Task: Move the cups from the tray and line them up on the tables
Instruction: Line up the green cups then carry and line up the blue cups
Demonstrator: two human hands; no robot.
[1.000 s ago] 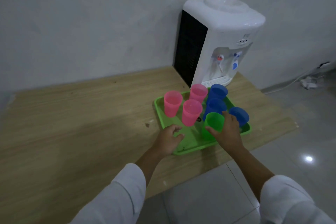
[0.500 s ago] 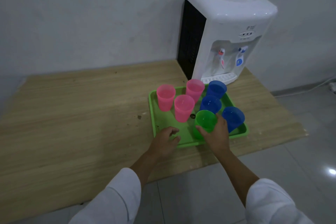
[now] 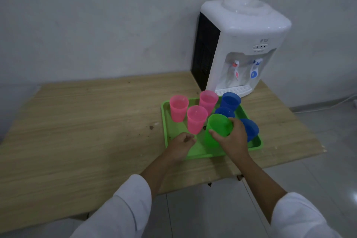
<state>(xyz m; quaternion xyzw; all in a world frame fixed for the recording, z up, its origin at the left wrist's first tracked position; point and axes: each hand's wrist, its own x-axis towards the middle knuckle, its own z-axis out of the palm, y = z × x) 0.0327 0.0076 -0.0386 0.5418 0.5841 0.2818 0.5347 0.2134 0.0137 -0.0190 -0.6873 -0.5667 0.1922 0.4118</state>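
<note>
Presently, right hand [image 3: 231,141] grasps the green plastic cup [image 3: 213,135] at centre frame, mouth up; the wooden table [image 3: 87,121] extends toward frame left, nearer the curled left hand [image 3: 180,145], grip indeterminate.

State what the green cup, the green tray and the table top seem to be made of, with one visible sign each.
Green tapered cup: probably plastic, semi-glossy; even colour, thin rim.
Green rectangular tray: probably moulded plastic, smooth; rounded raised rim, one even colour.
Pale brown table top: wood or wood-look laminate, matt; grain lines.

Wooden table [image 3: 87,121]: green tray [image 3: 164,121], water dispenser [image 3: 241,48], maybe crumbs [image 3: 151,127]
</note>
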